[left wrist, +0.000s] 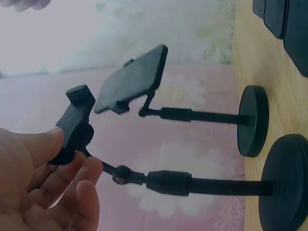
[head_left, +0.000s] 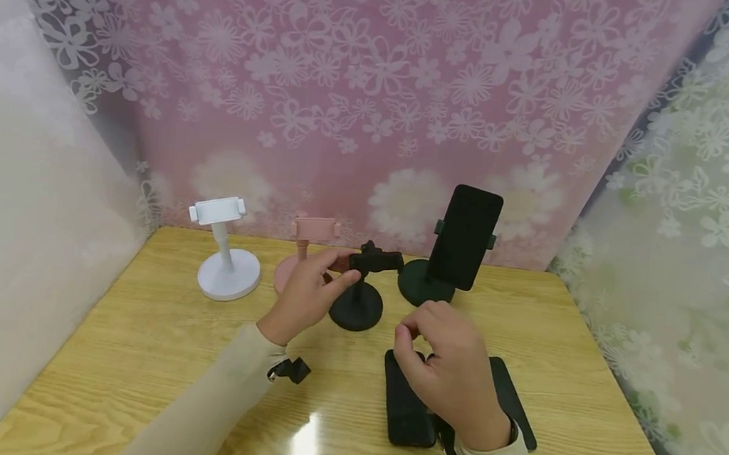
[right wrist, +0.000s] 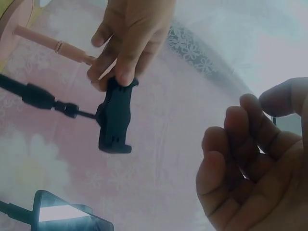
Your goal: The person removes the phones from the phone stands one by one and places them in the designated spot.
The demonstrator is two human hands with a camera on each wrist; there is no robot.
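Observation:
My left hand [head_left: 309, 291] pinches one end of the clamp [head_left: 376, 260] on a black phone stand [head_left: 358, 307]. In the left wrist view, the thumb lies on the clamp's front and fingers are behind it; the clamp [left wrist: 72, 125] holds no phone. My right hand [head_left: 450, 370] hovers over dark phones on the table, fingers loosely bent and thumb near the index fingertip. Nothing shows in its grasp in the right wrist view. Beneath it lie a black phone [head_left: 409, 409] and another dark phone [head_left: 511, 403], partly hidden by the hand and wrist.
Right of the black stand, a dark green stand [head_left: 424, 284] holds an upright phone [head_left: 466, 237]. A pink stand [head_left: 316, 229] is partly behind my left hand, and a white stand [head_left: 227, 274] stands farther left. A flowered curtain [head_left: 360, 113] hangs behind the wooden table [head_left: 162, 354].

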